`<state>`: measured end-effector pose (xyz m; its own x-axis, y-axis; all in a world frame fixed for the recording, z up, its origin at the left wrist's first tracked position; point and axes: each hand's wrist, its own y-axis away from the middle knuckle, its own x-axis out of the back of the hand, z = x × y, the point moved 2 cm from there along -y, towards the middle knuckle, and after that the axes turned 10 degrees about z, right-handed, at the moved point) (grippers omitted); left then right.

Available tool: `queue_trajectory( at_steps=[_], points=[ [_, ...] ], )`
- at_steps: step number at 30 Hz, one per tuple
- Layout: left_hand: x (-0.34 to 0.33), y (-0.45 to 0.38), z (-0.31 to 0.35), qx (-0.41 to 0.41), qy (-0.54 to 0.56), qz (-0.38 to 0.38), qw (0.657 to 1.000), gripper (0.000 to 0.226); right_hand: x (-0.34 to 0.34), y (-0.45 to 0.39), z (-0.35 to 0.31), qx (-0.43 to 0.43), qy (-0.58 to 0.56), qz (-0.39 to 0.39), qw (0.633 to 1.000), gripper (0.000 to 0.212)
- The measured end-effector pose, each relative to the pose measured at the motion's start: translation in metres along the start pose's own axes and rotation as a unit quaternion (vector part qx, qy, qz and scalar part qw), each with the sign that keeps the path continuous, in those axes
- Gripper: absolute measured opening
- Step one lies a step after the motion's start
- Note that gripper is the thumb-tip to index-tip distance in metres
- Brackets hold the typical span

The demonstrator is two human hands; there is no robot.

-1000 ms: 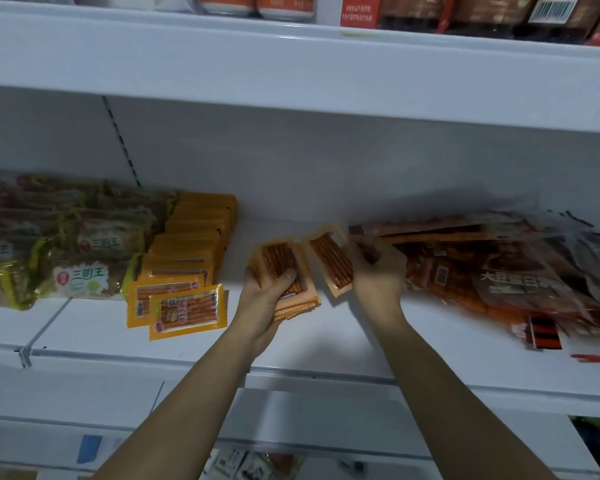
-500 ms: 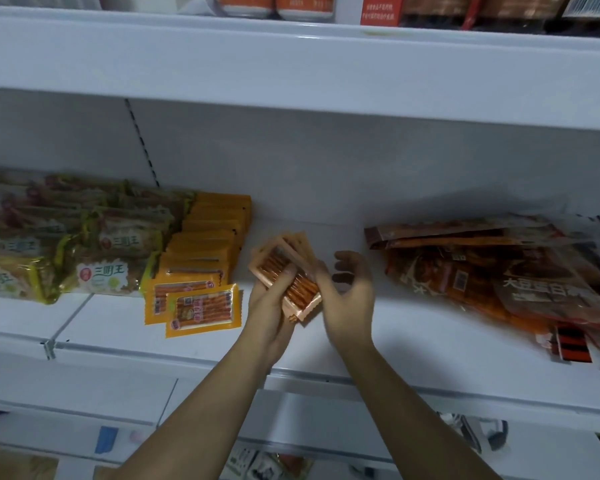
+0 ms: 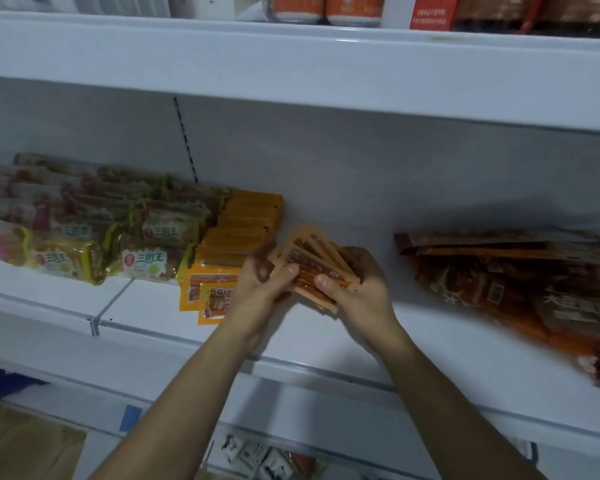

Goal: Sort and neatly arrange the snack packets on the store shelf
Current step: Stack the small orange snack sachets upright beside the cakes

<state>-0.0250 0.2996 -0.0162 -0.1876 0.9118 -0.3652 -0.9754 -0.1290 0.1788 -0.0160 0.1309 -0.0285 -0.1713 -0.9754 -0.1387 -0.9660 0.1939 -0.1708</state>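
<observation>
A fanned stack of small pale-orange snack packets (image 3: 309,258) is held between both hands just above the white shelf (image 3: 326,344). My left hand (image 3: 260,285) grips the stack's left side with its thumb on the top packet. My right hand (image 3: 357,289) cups the right side, its thumb pressed on the front. Right behind my left hand, a row of yellow-orange stick-snack packets (image 3: 243,230) runs back along the shelf, with two loose ones (image 3: 208,296) at its front.
Green-and-yellow sandwich bread packs (image 3: 84,230) fill the shelf's left part. A loose heap of large dark-red snack bags (image 3: 513,282) lies at the right. An upper shelf (image 3: 291,57) carries boxes and jars. A lower shelf with small packets (image 3: 257,459) shows below.
My right hand brought one more packet from the heap at the right and joined it to the stack in my left hand. Both hands now hold the stack together.
</observation>
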Motion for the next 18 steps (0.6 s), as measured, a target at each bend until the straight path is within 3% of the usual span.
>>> queue_trajectory(
  at_steps=[2, 4, 7, 8, 10, 13, 15, 16, 18],
  points=[
    [0.013, -0.007, 0.008, 0.071, -0.025, -0.029, 0.997, 0.046, 0.008, -0.005, -0.007, 0.070, 0.069, -0.019, 0.995, 0.048],
    [0.020, -0.013, 0.010, 0.185, -0.020, -0.082, 0.979, 0.073, 0.018, -0.007, -0.017, 0.167, 0.172, -0.061, 0.969, 0.049],
    [0.011, -0.013, 0.018, 0.273, -0.015, -0.146, 0.951, 0.091, 0.023, -0.005, -0.028, 0.420, 0.331, -0.114, 0.837, 0.042],
    [0.005, -0.013, 0.020, 0.275, -0.027, -0.144, 0.950, 0.090, 0.024, -0.002, -0.027, 0.478, 0.346, -0.130, 0.797, 0.038],
    [-0.007, -0.011, 0.022, 0.268, -0.053, -0.125, 0.954, 0.077, 0.025, 0.000, -0.021, 0.530, 0.361, -0.149, 0.753, 0.035],
    [-0.018, -0.010, 0.013, 0.228, -0.092, -0.069, 0.967, 0.042, 0.028, -0.002, -0.017, 0.512, 0.381, -0.157, 0.754, 0.044],
    [-0.021, -0.013, 0.004, 0.174, -0.091, -0.030, 0.980, 0.032, 0.030, -0.002, -0.018, 0.477, 0.387, -0.159, 0.773, 0.046],
    [-0.020, -0.015, 0.002, 0.136, -0.085, -0.013, 0.987, 0.031, 0.031, -0.001, -0.019, 0.440, 0.383, -0.162, 0.796, 0.049],
    [-0.016, -0.018, 0.004, 0.045, -0.085, 0.015, 0.995, 0.030, 0.033, 0.001, -0.021, 0.320, 0.325, -0.144, 0.878, 0.063]
  ],
)
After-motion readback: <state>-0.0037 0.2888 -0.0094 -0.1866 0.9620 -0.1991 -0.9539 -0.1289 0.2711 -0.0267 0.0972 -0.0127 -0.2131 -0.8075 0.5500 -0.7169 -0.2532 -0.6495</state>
